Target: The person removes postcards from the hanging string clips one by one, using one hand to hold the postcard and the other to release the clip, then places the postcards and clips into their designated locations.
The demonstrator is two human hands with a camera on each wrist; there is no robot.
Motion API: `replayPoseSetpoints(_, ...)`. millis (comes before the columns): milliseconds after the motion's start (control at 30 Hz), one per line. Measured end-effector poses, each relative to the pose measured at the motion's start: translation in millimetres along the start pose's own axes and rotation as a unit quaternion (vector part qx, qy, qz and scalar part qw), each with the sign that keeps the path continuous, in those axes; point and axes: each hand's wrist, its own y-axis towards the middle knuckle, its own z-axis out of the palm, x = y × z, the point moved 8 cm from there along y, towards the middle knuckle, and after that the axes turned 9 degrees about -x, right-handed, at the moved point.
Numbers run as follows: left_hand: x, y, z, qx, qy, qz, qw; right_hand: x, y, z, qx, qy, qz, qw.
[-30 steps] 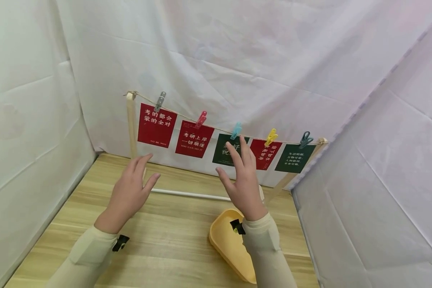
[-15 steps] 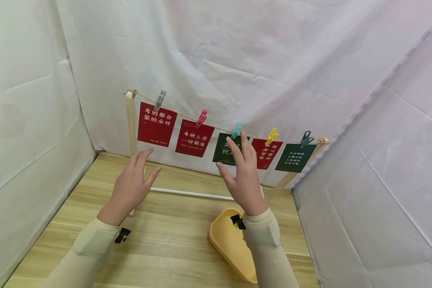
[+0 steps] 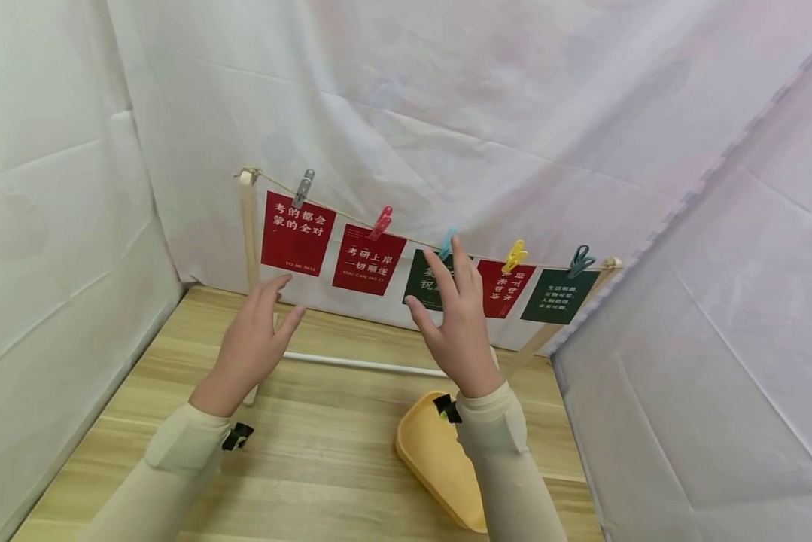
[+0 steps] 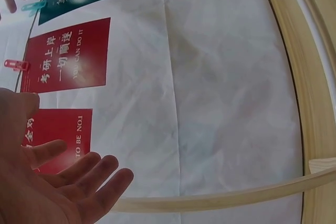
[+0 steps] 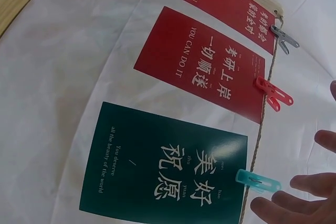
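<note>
Currently, left hand (image 3: 251, 339) spread, empty, near leftmost red card (image 3: 297, 239); right hand (image 3: 461, 331) spread, empty, beside blue clip (image 5: 257, 181) securing green card (image 5: 165, 163) to cord (image 5: 258, 142). Step: apparently positioning hands; handling clip would require thumb-finger pinch.

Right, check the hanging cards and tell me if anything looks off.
In the head view, the red card under the yellow clip looks odd: it does not read upright, though whether sideways or upside down is hard to tell, while the green card at the right end reads upright. Nothing looks spilled or damaged.
</note>
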Motion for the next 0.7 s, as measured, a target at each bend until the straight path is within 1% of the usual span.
replayPoseSetpoints(100,2.5,1.1,-2.8,-0.007,-0.009,-0.005,0.9999,2,3,1,0.0,-0.005,0.001,1.0)
replayPoseSetpoints(233,5.5,1.8,-4.9,-0.007,-0.017,-0.017,0.9997,3,5,4,0.004,-0.007,0.006,1.0)
replayPoseSetpoints(467,11.3,2.1,-1.4,-0.01,-0.029,-0.03,0.9991,8,14,5,0.002,-0.009,-0.002,1.0)
replayPoseSetpoints(700,17.1,0.4,1.0,-0.012,-0.043,-0.044,0.998,13,20,8,0.008,-0.004,0.005,1.0)
